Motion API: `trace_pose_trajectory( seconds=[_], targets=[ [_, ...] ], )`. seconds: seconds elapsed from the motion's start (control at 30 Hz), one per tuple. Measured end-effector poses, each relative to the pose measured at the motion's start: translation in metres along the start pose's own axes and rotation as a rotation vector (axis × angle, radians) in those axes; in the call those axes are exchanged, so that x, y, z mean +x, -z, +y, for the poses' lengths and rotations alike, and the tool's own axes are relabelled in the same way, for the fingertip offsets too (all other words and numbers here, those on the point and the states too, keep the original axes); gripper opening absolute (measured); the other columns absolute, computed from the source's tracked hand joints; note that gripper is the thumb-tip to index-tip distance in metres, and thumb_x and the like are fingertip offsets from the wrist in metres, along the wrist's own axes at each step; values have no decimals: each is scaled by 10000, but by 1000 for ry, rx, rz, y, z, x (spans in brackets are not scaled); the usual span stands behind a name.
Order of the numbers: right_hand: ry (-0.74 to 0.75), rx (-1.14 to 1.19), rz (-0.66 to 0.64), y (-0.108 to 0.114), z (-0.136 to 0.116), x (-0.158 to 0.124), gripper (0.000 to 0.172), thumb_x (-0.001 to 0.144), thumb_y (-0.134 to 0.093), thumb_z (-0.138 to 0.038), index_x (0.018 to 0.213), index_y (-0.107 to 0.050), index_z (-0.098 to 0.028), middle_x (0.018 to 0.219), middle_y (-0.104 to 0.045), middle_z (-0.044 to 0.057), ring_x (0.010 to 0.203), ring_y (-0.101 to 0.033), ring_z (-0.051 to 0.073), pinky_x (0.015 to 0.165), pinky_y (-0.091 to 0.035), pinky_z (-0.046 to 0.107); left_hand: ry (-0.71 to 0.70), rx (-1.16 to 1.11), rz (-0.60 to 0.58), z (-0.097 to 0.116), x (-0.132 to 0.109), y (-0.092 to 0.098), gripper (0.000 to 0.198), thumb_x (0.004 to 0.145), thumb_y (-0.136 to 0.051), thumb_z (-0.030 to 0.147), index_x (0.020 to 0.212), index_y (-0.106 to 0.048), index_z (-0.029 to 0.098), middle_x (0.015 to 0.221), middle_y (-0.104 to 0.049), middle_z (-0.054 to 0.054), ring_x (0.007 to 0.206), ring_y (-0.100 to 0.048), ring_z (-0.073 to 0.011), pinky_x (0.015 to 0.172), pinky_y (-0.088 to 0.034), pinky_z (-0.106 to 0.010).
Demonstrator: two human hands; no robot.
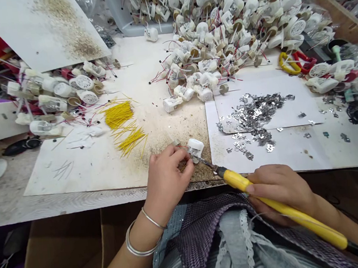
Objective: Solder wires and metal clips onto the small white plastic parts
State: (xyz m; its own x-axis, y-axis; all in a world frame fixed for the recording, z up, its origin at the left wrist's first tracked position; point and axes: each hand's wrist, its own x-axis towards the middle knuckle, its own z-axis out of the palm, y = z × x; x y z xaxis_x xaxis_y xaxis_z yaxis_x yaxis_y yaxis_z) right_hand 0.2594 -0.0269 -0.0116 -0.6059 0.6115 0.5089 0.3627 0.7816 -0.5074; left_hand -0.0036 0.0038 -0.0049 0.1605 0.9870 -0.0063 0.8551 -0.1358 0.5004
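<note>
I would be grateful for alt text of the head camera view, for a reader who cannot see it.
A person's left hand pinches a white plastic housing while the right hand holds a yellow-handled soldering iron, its tip at the housing. Heaps of wired white housings, yellow wires and metal scraps lie around them.

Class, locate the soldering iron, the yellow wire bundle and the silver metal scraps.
Soldering iron [236,180], head view, yellow handle.
Yellow wire bundle [119,115], head view, middle.
Silver metal scraps [254,109], head view, pile's centre.

Wooden workbench [2,208], paper sheets [73,173], yellow wires [119,115], white plastic housings [204,74]
</note>
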Motion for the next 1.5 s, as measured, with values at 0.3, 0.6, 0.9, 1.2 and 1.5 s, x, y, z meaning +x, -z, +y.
trace_pose_trajectory(
  seconds=[0.3, 0.6, 0.9, 1.2, 1.5],
  targets=[
    [-522, 25, 724, 8, 53, -6, 195, 912, -557, -306, 1100, -606, -291, 833, -684, 6, 710, -671, 198, 571, -533, 339, 1, -8, -8, -2, 1, 1, 101, 828, -579, 196, 760, -650, 217, 858, -653, 1, 831, -619, -195, 731, -338, -342],
    [-630, -260, 339, 13, 84, -4, 269, 860, -547, -171, 1102, -557, -288, 1073, -688, 28, 924, -684, 227, 822, -548, 401, 21, -73, 34, 5, 16, -8, 121, 815, -586, 226, 700, -622, 221, 602, -620, 29, 630, -580, -166, 651, -371, -306],
    [-483, -169, 281, 3, 76, 18, 303, 842, -610, -181, 1108, -535, -305, 1085, -638, 31, 988, -651, 226, 864, -542, 408, -10, 83, 35, 3, 6, -11, 114, 856, -614, 334, 907, -632, 234, 628, -643, 42, 664, -626, -205, 735, -345, -370],
    [-408, -229, 132, 2, 85, 22, 401, 846, -554, -103, 1175, -532, -331, 1082, -615, 24, 1014, -623, 241, 875, -536, 417, -302, 175, 285, -2, -19, 3, 123, 887, -598, 180, 1005, -618, 205, 944, -721, -59, 868, -653, -236, 758, -410, -387],
    [-334, -72, 162, -22, 50, 38, 320, 906, -559, -124, 1168, -521, -304, 1066, -623, 24, 932, -642, 174, 818, -552, 323, -519, 52, 208, 18, 8, -18, 26, 896, -610, 200, 887, -625, 180, 844, -710, -14, 749, -633, -169, 696, -448, -315]
  ],
)
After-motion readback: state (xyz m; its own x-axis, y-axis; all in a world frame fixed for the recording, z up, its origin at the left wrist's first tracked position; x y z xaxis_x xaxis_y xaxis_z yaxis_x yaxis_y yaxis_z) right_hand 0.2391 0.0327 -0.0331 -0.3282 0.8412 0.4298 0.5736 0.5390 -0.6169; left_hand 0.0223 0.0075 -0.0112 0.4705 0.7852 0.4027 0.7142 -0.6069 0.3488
